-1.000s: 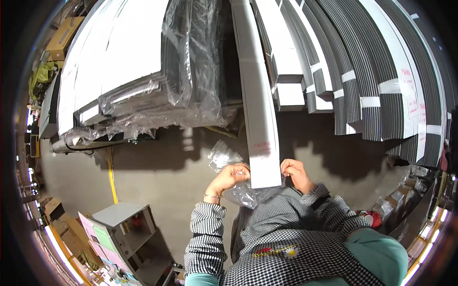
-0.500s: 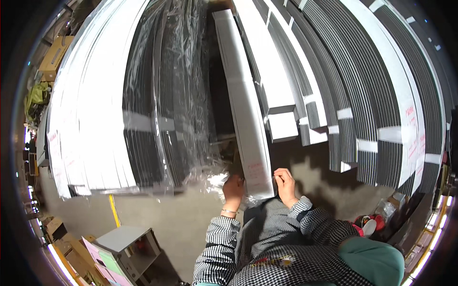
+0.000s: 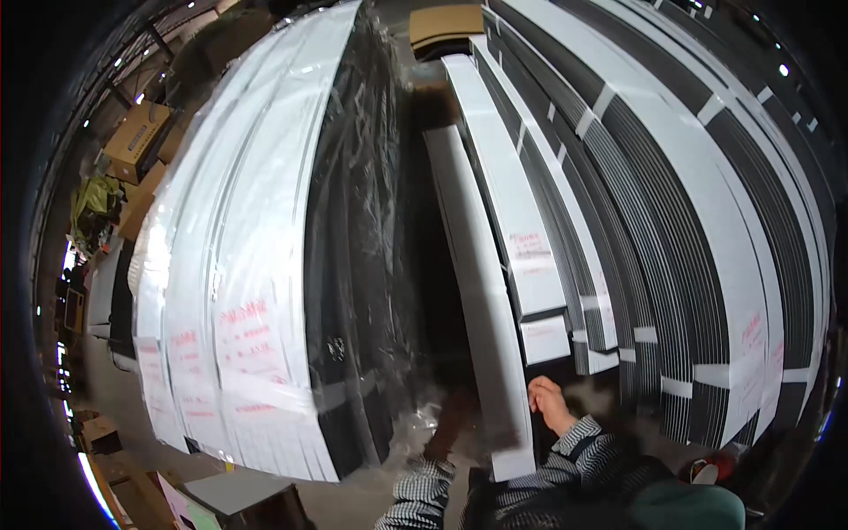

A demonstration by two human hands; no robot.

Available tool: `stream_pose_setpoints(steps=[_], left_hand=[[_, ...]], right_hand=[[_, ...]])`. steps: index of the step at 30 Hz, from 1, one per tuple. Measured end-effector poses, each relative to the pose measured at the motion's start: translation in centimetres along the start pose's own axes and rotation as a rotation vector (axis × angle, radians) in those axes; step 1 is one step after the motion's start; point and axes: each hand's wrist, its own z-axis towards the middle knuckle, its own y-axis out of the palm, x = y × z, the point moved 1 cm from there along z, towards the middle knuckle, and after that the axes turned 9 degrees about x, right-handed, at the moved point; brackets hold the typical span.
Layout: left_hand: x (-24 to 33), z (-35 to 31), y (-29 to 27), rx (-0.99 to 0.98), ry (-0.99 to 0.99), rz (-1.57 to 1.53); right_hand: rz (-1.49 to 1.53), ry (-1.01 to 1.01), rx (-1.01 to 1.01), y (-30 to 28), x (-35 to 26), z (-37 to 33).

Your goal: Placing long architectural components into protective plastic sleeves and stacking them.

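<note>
A long narrow white-topped bundle (image 3: 481, 283) runs away from me, its near end close to my body. My right hand (image 3: 549, 405) is closed, with curled fingers against the bundle's right edge near that end; what they grip, if anything, is hidden. On the bundle's left side, my left hand (image 3: 458, 422) sits in deep shadow, and its fingers cannot be made out. Crumpled clear plastic film (image 3: 415, 422) lies beside the left hand. Just right of the bundle is another white-topped stack (image 3: 521, 212), with a short white block (image 3: 545, 340) at its near end.
Large dark-sided stacks with white tops (image 3: 256, 212), wrapped in clear film, rise on the left. Several banded dark stacks (image 3: 654, 256) fill the right. A brown carton (image 3: 446, 28) is at the far end. A grey cabinet (image 3: 243, 493) stands lower left; a red shoe-like item (image 3: 711, 468) lies lower right.
My view has tilted toward the far end, so the stacks and both hands appear lower. More of the far end shows. The left hand has darkened into shadow; the right stays curled beside the bundle.
</note>
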Motion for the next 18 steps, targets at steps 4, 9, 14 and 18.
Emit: stream_pose_setpoints(steps=[4,9,14,18], left_hand=[[6.5,1.5,3.3,-0.162,-0.111,0.287],[7.0,3.0,1.5,-0.309,-0.31,0.089],[16.6,8.9,-3.8,0.146,0.095,0.552],[23.2,8.8,-9.0,0.337,-0.028,0.006]], right_hand=[[-0.21,0.101,0.308,-2.1,0.5,2.2],[0.017,-0.109,0.626,-0.6,4.7,7.6],[-0.142,-0.514,0.495,-0.2,-0.4,4.2],[0.057,-0.61,0.587,7.0,-6.6,-8.6]])
